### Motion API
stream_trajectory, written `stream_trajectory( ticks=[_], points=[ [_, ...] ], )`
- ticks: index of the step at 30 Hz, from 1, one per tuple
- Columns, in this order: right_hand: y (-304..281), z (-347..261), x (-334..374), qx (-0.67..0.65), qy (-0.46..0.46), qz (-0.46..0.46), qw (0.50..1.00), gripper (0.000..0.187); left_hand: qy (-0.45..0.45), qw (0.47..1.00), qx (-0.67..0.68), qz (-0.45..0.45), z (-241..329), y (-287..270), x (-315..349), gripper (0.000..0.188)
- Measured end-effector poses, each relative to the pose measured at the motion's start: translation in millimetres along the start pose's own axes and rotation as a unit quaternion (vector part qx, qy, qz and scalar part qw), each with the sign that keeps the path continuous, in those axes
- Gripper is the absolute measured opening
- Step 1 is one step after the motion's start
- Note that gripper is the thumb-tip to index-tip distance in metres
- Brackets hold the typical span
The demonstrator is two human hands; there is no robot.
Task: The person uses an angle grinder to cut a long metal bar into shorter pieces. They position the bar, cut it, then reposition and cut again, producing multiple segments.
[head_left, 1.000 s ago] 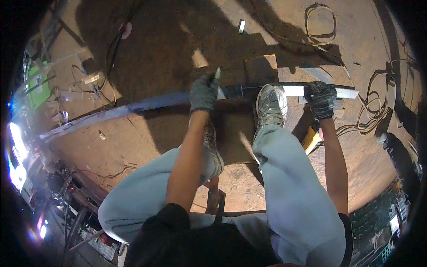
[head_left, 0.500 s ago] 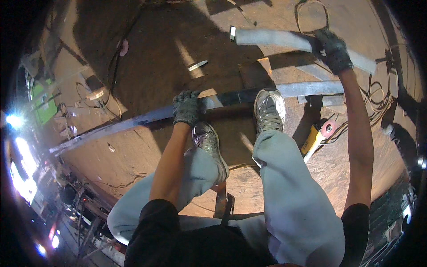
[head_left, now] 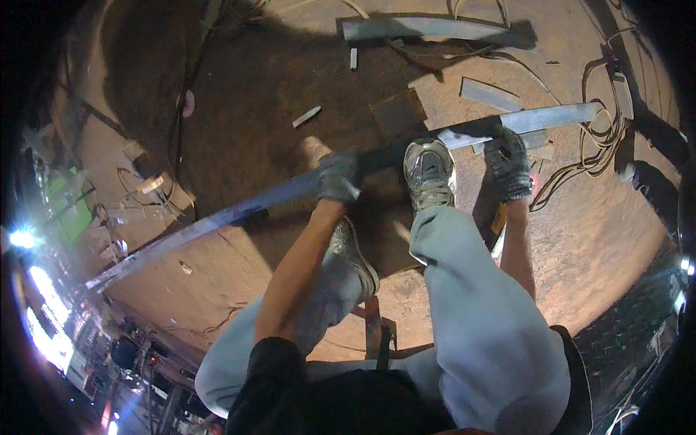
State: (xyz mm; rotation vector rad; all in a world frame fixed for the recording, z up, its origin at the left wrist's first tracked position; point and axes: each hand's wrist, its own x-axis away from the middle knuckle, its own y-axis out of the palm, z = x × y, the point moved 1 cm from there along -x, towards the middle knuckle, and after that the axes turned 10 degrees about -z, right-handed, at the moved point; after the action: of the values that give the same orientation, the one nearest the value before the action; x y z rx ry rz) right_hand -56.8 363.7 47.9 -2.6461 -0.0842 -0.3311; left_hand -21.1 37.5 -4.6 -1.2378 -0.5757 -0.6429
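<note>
A long flat metal bar (head_left: pixel 239 206) runs across the floor from lower left to upper right, just beyond my shoes. My left hand (head_left: pixel 338 177), in a dark grey knit glove and slightly blurred, is closed over the bar left of its middle. Beside the bar's near edge, right of my right shoe (head_left: pixel 431 167), my gloved right hand (head_left: pixel 509 165) has its fingers curled against the bar. What its fingertips do under the edge is partly hidden. A shorter metal bar (head_left: pixel 428 29) lies apart at the far side, with neither hand on it.
A yellow angle grinder (head_left: pixel 500 219) lies partly hidden behind my right forearm. Cables (head_left: pixel 598 145) coil at the right. Small metal plates (head_left: pixel 489 93) lie near the bar, and a short pale strip (head_left: pixel 307 117) beyond it. A bright light (head_left: pixel 23 239) glares at the left.
My right hand has let go of the shorter bar, which now lies farther away, and has come back to the long bar. My left hand has shifted right along the long bar. The view has turned slightly.
</note>
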Motion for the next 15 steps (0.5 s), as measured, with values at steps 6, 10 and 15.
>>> stream_trajectory(
  ticks=[6, 10, 15],
  points=[
    [-43.0, 40.5, 44.3, 0.135, 0.099, -0.045, 0.985, 0.029, 0.033, 0.995, -0.034, 0.082, 11.9, -13.0, 21.9, 0.044],
    [-65.4, 98.5, 76.6, 0.301, 0.094, -0.042, 0.948, 0.033, -0.111, 0.992, -0.051, -0.012, -80.7, -5.0, 33.9, 0.041],
    [-72.2, 146.0, 164.1, 0.282, 0.235, 0.08, 0.927, 0.052, -0.093, 0.991, -0.033, -0.091, -112.5, 14.6, 25.7, 0.036]
  ],
)
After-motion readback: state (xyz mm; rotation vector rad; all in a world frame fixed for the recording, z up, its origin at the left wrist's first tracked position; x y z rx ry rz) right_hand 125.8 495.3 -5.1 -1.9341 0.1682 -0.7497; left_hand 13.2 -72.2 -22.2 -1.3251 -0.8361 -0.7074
